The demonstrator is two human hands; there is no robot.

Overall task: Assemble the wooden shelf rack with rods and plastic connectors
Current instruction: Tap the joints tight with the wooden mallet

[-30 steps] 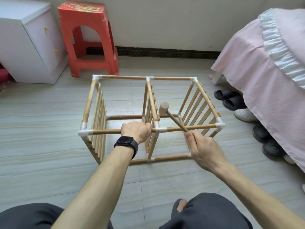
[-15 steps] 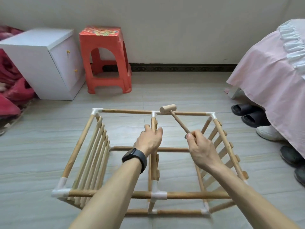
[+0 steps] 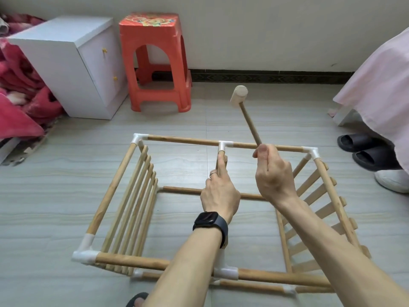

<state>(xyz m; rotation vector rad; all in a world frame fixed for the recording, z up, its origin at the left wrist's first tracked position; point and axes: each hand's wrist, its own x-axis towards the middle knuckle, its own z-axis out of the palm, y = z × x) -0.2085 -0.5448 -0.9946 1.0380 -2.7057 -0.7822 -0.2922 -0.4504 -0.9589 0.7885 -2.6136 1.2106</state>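
The wooden shelf rack [image 3: 124, 173] lies on its side on the floor, its rods joined by white plastic connectors [image 3: 224, 146]. My left hand [image 3: 218, 193], with a black watch on the wrist, grips the middle rod just below the far centre connector. My right hand [image 3: 271, 171] grips the handle of a small wooden mallet [image 3: 240, 95], raised above the far top rail with its head pointing up and away. Slatted panels form the rack's left and right sides.
A red plastic stool [image 3: 158, 60] and a white cabinet [image 3: 73, 60] stand by the wall. Pink blankets [image 3: 20, 91] lie at the left. A pink-covered bed [image 3: 380, 85] is at the right, with slippers [image 3: 363, 149] and a white shoe [image 3: 392, 180] beside it.
My right hand has swung the mallet up from near the far centre connector to high above the rail. My left hand stays on the middle rod. The camera has moved closer.
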